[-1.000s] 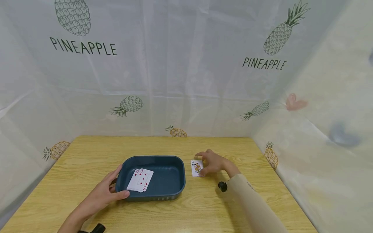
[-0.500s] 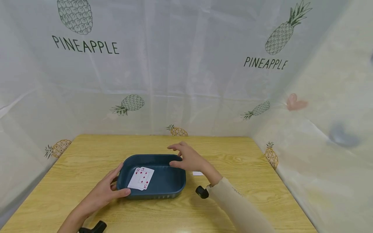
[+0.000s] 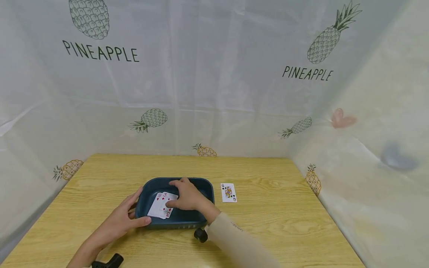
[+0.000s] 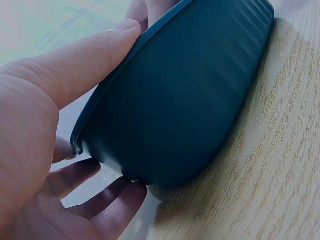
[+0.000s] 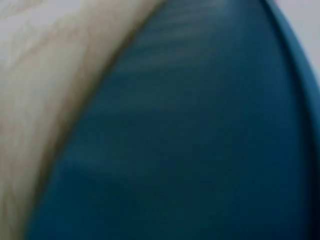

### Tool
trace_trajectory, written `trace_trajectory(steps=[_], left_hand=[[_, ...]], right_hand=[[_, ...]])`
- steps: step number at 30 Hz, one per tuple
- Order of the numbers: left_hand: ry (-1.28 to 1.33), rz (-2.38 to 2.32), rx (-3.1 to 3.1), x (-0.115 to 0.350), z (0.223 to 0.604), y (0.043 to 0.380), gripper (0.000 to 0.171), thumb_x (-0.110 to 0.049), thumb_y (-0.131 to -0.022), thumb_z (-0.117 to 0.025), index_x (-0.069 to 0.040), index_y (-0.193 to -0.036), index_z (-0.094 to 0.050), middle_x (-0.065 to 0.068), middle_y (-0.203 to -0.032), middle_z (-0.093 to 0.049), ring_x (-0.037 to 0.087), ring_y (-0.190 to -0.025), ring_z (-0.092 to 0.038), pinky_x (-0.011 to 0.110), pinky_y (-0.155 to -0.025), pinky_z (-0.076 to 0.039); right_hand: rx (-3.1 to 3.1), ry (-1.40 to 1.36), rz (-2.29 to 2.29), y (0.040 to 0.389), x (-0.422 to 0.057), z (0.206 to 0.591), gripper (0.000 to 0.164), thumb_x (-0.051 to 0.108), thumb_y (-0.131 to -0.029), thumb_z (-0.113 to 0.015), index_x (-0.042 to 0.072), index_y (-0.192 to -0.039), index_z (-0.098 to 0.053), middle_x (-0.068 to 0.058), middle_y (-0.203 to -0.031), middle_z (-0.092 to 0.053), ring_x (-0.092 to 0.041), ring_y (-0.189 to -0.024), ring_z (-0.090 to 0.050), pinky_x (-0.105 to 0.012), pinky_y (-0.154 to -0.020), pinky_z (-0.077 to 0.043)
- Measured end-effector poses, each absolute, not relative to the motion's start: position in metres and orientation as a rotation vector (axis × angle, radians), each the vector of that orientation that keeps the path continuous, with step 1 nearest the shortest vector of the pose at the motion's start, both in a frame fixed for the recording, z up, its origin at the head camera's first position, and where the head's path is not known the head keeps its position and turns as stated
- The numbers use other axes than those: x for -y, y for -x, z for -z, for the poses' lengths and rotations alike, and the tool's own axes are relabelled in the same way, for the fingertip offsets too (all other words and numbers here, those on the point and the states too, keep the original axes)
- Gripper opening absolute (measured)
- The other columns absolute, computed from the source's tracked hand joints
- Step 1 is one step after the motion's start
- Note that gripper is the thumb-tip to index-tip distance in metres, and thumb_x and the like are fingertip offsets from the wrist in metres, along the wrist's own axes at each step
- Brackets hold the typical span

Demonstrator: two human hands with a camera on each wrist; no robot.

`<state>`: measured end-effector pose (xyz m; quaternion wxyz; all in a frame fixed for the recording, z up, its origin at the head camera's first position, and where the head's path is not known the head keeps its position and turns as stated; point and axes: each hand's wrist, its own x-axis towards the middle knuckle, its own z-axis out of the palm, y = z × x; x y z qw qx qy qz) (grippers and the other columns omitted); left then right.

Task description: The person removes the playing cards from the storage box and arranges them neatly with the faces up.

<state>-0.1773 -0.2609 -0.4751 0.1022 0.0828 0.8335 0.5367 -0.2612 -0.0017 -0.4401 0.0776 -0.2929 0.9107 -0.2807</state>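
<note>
My left hand point(image 3: 122, 217) holds the left end of a dark blue plastic tray point(image 3: 207, 186). In the left wrist view its thumb lies along the rim and its fingers press the outer wall point(image 4: 175, 100). Inside, towards the left, lie overlapping face-up playing cards, a three of diamonds point(image 3: 166, 211) over a red nine point(image 3: 153, 211). My right hand point(image 3: 190, 197) reaches in over the tray with fingers loosely spread, its thumb overlapping the three's right side. The right wrist view shows only the tray's blurred outer wall point(image 5: 190, 125), not the hand.
A black queen playing card point(image 3: 229, 192) lies face up on the wooden table point(image 3: 268, 223), just right of the tray. A pineapple-print curtain point(image 3: 214, 74) hangs behind the table and along its sides.
My right hand has moved left from over the queen card, across the tray's right rim, to the cards inside. The queen shows fully again. My left hand keeps its hold.
</note>
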Motion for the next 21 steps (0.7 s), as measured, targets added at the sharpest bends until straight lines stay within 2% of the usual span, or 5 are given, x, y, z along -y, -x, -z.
trace_trajectory(steps=[6, 10, 16, 21], left_hand=[[-0.273, -1.632, -2.423, 0.262, 0.476, 0.177, 0.107, -0.024, -0.098, -0.080, -0.013, -0.173, -0.004, 0.033, -0.171, -0.010, 0.053, -0.143, -0.047, 0.026, -0.093, -0.057], [-0.280, -1.637, -2.420, 0.262, 0.476, 0.178, 0.107, -0.024, -0.098, -0.080, -0.014, -0.173, -0.004, 0.033, -0.171, -0.009, 0.053, -0.144, -0.045, 0.023, -0.093, -0.056], [-0.283, -1.610, -2.454, 0.263, 0.476, 0.177, 0.108, -0.025, -0.097, -0.081, -0.012, -0.172, -0.004, 0.033, -0.170, -0.011, 0.053, -0.145, -0.044, 0.025, -0.094, -0.056], [-0.276, -1.594, -2.473, 0.262, 0.475, 0.178, 0.109, -0.027, -0.096, -0.082, -0.010, -0.172, -0.005, 0.034, -0.170, -0.012, 0.054, -0.144, -0.044, 0.029, -0.097, -0.057]], right_hand=[[-2.784, 0.746, 0.743, 0.254, 0.021, 0.452, 0.078, 0.042, -0.084, -0.091, 0.013, -0.151, -0.061, -0.010, -0.138, -0.054, -0.023, -0.113, -0.053, -0.035, -0.094, -0.051], [-2.844, 0.703, 0.604, 0.252, 0.027, 0.457, 0.082, 0.048, -0.080, -0.093, 0.016, -0.149, -0.063, -0.006, -0.136, -0.055, -0.020, -0.110, -0.049, -0.038, -0.091, -0.049], [-2.880, 0.731, 0.469, 0.251, 0.030, 0.462, 0.084, 0.051, -0.075, -0.096, 0.018, -0.146, -0.066, -0.001, -0.129, -0.054, -0.016, -0.104, -0.044, -0.035, -0.087, -0.047], [-2.874, 0.762, 0.442, 0.253, 0.027, 0.461, 0.081, 0.049, -0.077, -0.095, 0.017, -0.145, -0.066, -0.002, -0.129, -0.054, -0.016, -0.101, -0.043, -0.030, -0.085, -0.046]])
